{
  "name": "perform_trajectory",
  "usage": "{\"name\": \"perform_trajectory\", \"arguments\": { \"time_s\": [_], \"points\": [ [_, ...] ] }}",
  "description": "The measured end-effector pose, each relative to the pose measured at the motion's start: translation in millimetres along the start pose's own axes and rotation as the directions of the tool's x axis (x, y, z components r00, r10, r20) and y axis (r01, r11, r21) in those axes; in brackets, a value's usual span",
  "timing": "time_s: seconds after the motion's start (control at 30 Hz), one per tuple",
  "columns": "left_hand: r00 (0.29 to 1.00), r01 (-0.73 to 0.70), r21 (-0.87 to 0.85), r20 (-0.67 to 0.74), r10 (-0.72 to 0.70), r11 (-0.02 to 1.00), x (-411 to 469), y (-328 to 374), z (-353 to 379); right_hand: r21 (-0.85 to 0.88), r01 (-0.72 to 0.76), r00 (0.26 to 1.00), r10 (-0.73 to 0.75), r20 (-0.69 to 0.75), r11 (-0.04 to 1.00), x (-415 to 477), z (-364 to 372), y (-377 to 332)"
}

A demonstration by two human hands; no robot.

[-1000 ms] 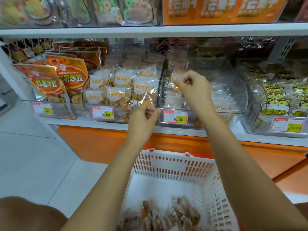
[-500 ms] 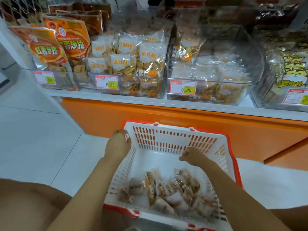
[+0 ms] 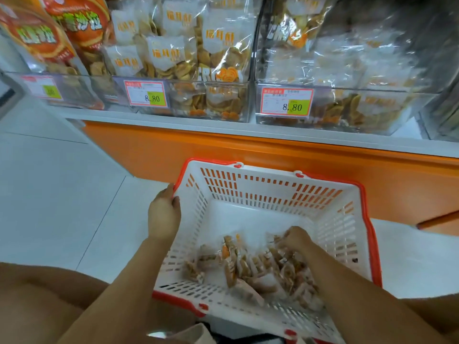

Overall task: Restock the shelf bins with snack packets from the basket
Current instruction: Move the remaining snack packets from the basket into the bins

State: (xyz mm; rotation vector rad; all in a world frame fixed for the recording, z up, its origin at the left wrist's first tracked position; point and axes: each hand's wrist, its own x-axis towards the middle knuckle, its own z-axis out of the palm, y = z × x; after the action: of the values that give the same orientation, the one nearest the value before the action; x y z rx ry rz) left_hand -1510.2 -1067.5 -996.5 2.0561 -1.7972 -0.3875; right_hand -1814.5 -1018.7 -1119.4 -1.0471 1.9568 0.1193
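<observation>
A white basket with a red rim (image 3: 273,194) stands on the floor below the shelf. Several clear snack packets (image 3: 250,269) lie in a heap on its bottom. My left hand (image 3: 164,214) grips the basket's left rim near the far corner. My right hand (image 3: 294,238) is down inside the basket with its fingers curled into the packets at the right of the heap. Above, two clear shelf bins with 8.80 price tags hold packets: the middle bin (image 3: 188,103) and the right bin (image 3: 347,108).
An orange cabinet front (image 3: 248,155) runs under the white shelf edge, just behind the basket. Orange snack bags (image 3: 57,38) fill the bin at the left. White floor tiles (image 3: 62,194) lie to the left. My knees show at the bottom corners.
My hands came down from the shelf bin to the basket. The left hand slid along the basket's rim, and the right hand dropped from above the heap into the packets. The view tilted down.
</observation>
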Motion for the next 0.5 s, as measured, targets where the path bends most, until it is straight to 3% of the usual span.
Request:
{"name": "perform_trajectory", "arguments": {
  "time_s": [0.13,0.23,0.37,0.5],
  "points": [
    [0.997,-0.01,-0.007,-0.072,0.01,1.0,-1,-5,9,-0.059,-0.056,0.991,0.063,0.12,0.997,16,-8,-10],
    [0.998,0.002,0.001,-0.063,-0.002,1.0,1,-5,14,-0.282,-0.047,0.953,0.128,0.274,0.958,23,-14,-15],
    [0.998,0.013,-0.008,-0.069,-0.014,1.0,2,-3,14,-0.386,0.022,0.952,0.1,0.291,0.922,29,-15,-21],
    [0.998,0.025,-0.032,-0.055,-0.027,0.999,3,-4,14,-0.185,0.113,0.98,-0.079,0.183,0.976,12,-38,-56]
  ]
}}
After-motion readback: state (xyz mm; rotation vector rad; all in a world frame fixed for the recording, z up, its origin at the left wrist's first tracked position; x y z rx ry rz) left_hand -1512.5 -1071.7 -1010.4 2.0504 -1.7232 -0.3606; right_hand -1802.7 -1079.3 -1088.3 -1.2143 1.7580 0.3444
